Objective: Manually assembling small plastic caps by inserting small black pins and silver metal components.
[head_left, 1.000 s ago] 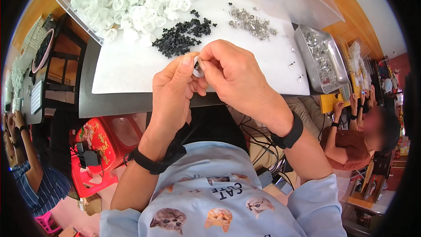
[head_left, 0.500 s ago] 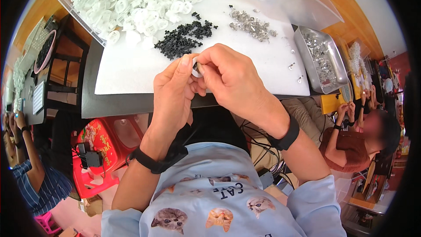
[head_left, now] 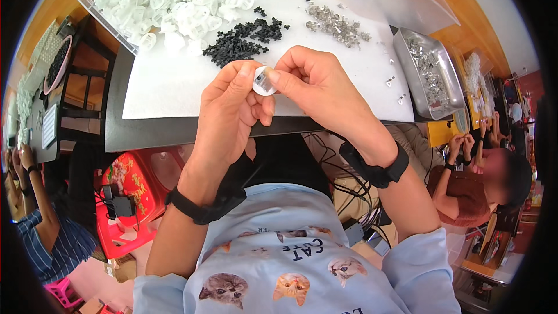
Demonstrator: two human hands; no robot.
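My left hand pinches a small round white plastic piece between thumb and fingers, just in front of the table's near edge. A silvery, partly dark insert shows in the middle of that piece. My right hand is closed, with the thumb and forefinger pressing at its upper right edge. Whether the right fingertips also hold a smaller part is hidden. Beyond my hands lie a pile of small black plastic parts, a large heap of translucent white plastic pieces and a scatter of small metal clips.
A white foam sheet covers much of the dark table. At its right stands a metal tray of small metal parts; a few loose clips lie near it. A red stool is at lower left. People work on both sides.
The round piece has turned so its face and insert show more fully. My right hand has shifted slightly up and to the right, its thumb now at the piece's edge.
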